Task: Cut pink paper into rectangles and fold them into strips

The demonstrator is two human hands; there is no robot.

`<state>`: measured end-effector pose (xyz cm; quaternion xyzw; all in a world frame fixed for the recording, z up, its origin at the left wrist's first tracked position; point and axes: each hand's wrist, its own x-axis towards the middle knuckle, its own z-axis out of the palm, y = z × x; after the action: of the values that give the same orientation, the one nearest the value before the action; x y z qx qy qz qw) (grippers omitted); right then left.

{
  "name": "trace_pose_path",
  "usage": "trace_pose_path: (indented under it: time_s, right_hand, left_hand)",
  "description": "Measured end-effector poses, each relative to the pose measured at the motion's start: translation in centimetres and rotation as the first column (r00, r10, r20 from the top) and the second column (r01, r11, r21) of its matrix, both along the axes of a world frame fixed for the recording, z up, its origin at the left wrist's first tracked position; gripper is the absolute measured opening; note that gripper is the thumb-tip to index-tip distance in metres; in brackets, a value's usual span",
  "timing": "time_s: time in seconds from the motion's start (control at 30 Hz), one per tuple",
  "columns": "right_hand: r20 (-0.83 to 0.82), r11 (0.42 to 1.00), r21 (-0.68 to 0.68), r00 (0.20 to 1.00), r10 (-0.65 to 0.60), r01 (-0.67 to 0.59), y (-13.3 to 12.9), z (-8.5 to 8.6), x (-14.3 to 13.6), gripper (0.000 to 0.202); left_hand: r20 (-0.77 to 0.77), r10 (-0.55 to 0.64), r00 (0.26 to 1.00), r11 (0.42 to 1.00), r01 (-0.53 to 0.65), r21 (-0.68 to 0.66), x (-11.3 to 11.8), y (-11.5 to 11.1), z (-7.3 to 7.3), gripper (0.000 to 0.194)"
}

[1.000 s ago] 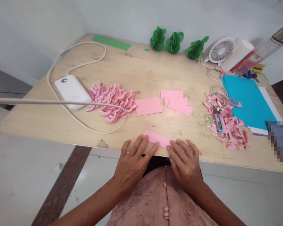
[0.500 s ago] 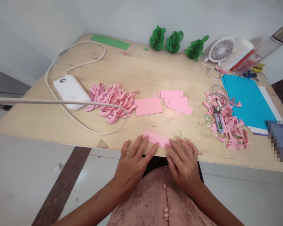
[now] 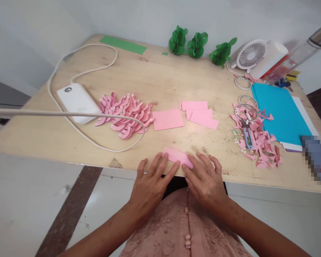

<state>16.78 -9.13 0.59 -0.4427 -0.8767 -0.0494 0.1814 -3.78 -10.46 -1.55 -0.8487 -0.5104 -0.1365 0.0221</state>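
Observation:
A small strip of pink paper (image 3: 174, 155) lies at the table's front edge between my hands. My left hand (image 3: 151, 180) is spread, its fingertips pressing on the paper's left end and lower edge. With fingers also apart, my right hand (image 3: 205, 178) rests on the right end, where the paper's corner looks turned or folded. Just beyond are a larger pink paper rectangle (image 3: 168, 120) and several pink strips (image 3: 200, 114). A heap of wavy pink paper cutouts (image 3: 128, 114) sits to the left of them.
A white power bank (image 3: 79, 103) and its cable (image 3: 109, 116) lie at left. Right are blue-handled scissors (image 3: 248, 137), pink scraps (image 3: 264, 150), tape rolls (image 3: 243, 82), blue sheets (image 3: 282, 114) and a blurred phone-like object (image 3: 317, 157). Green paper shapes (image 3: 196, 45) and a fan (image 3: 251, 55) stand behind.
My right hand has shifted slightly left and its fingers have spread over the pink paper's right end, whose corner now looks turned. My left hand stays in place.

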Motion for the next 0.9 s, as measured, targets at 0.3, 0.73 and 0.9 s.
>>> trace_pose_path:
  time_s: [0.3, 0.73, 0.9]
  right_hand:
    - [0.051, 0.998, 0.015, 0.997, 0.058, -0.059, -0.8, 0.4, 2.7, 0.030]
    - [0.011, 0.999, 0.029, 0.999, 0.036, -0.037, -0.3, 0.3, 1.4, 0.027]
    - [0.023, 0.998, 0.006, 0.998, 0.065, -0.065, -0.2, -0.7, 1.6, 0.029]
  left_hand:
    - [0.012, -0.007, 1.000, 1.000, 0.006, 0.018, 0.0, 0.1, -0.3, 0.051]
    - [0.009, -0.007, 1.000, 1.000, 0.007, 0.014, 0.0, 0.1, -0.2, 0.049]
    - [0.032, -0.012, 0.999, 0.999, 0.013, -0.040, 0.0, 0.3, 1.0, 0.049]
